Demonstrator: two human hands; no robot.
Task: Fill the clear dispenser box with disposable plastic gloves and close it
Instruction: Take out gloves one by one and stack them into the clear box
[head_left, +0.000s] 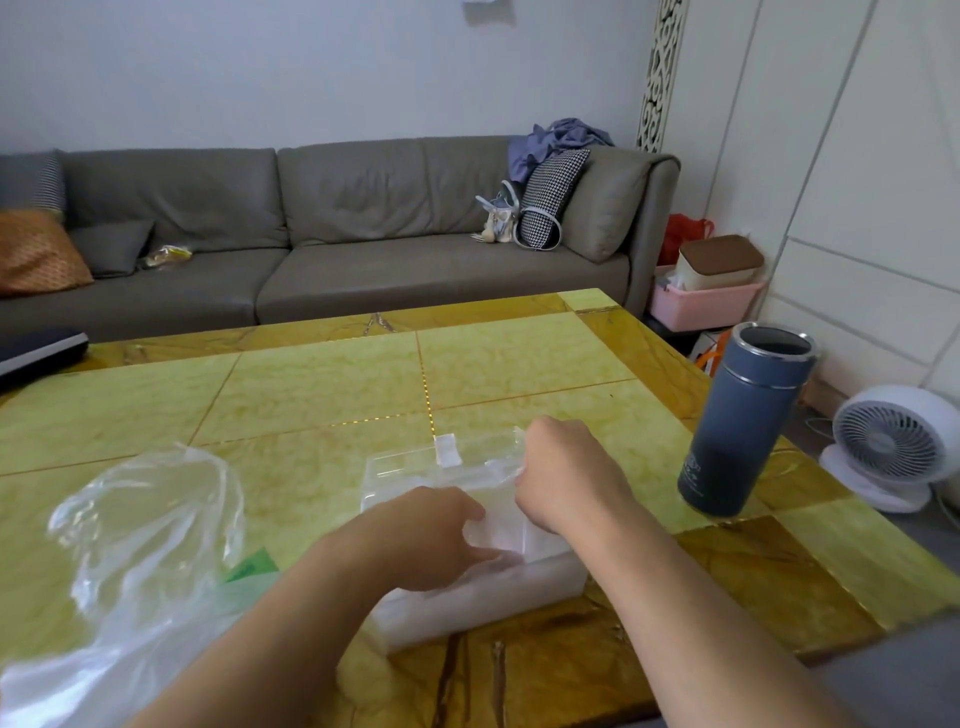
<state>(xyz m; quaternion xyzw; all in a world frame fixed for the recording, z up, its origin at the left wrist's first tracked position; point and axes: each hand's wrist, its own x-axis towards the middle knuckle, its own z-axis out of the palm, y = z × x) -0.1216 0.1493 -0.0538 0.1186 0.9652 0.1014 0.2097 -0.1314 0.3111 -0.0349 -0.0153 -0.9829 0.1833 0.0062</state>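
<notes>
**A:** What is going on right at the bottom of the frame?

**B:** Two bare arms reach in. The left hand (431, 535) is low in the middle, and its fingers curl down into the clear box (540, 577). They press on the white gloves (498, 530) inside. I think it is pushing the pile down.

**A:** And the other hand?

**B:** The right hand (566, 467) is just above and to the right. It sits at the lid (483, 452), which stands up and open at the far side of the box. Its fingers are hidden behind the hand, so I cannot tell if they pinch the lid or just touch it.

**A:** So which step is this?

**B:** The box looks nearly full. I guess it is the last tuck before closing.

**A:** What comes next?

**B:** The left hand has to come out first. Then the lid can swing down. No glove should stick out over the edge, or the lid may not shut flat.

**A:** What else is on the yellow surface (322, 374)?

**B:** A floppy plastic bag (145, 519) lies at the lower left. A blue bottle (748, 421) stands at the right, well apart from the box.

**A:** And far away?

**B:** A gray sofa (337, 234) runs across the upper half.
</notes>
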